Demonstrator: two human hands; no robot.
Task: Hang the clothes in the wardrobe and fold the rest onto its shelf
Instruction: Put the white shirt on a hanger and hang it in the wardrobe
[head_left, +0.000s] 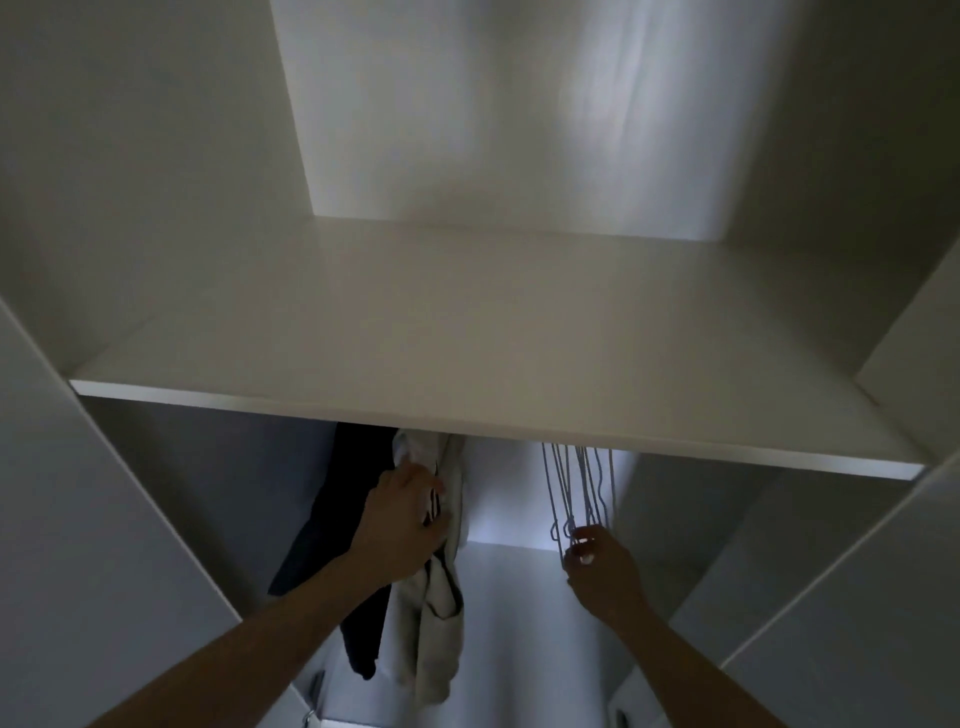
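Note:
I look into a white wardrobe with a wide bare shelf (467, 332) across the middle. Below it hang a dark garment (332, 525) and, to its right, a cream garment (441, 613). My left hand (400, 519) grips the cream garment near its top, fingers curled into the fabric. Further right, several empty light wire hangers (576, 483) hang under the shelf. My right hand (602, 566) pinches the lower end of those hangers between thumb and fingers. The rail is hidden behind the shelf.
White side panels (104, 519) close in on the left and right (831, 597). The white back wall (509, 499) shows between the garments and the hangers. A small metal fitting (309, 717) sits at the bottom left.

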